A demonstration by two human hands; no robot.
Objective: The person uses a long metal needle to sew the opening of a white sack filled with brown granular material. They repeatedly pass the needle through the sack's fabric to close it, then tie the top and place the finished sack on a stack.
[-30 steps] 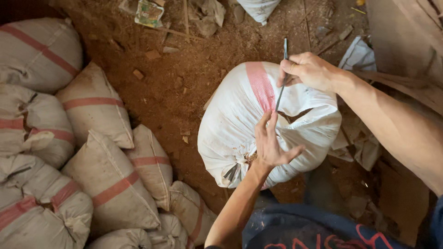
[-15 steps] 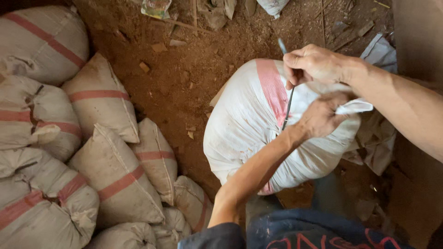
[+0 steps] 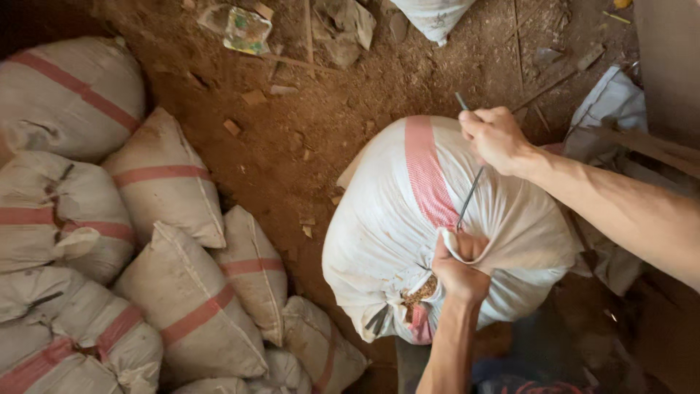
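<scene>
A full white sack point(image 3: 437, 233) with one pink stripe down its middle stands right of centre in the frame, on the red dirt floor point(image 3: 292, 146). Both hands are on it. The right hand point(image 3: 496, 138), at the upper right of the sack, is closed in a fist around the top of a long metal needle point(image 3: 469, 193) — one thin rod, slanting down and to the left across the cloth. The left hand point(image 3: 459, 266), just below, has its fingers clenched tight on a bunch of the sack's loose mouth, right where the needle's lower end meets the fabric. A little brown filling shows at the gap beside that fist.

Down the left side of the frame lies a heap of filled sacks point(image 3: 146, 255) — I count about nine, all dirty white with a pink band, packed touching one another. One more white sack point(image 3: 434, 14) pokes in at the top edge. Near the top left of the floor sit a crumpled wrapper point(image 3: 244, 29) and a few scraps of wood. Loose white cloth point(image 3: 609, 109) is piled at the right, behind the forearm.
</scene>
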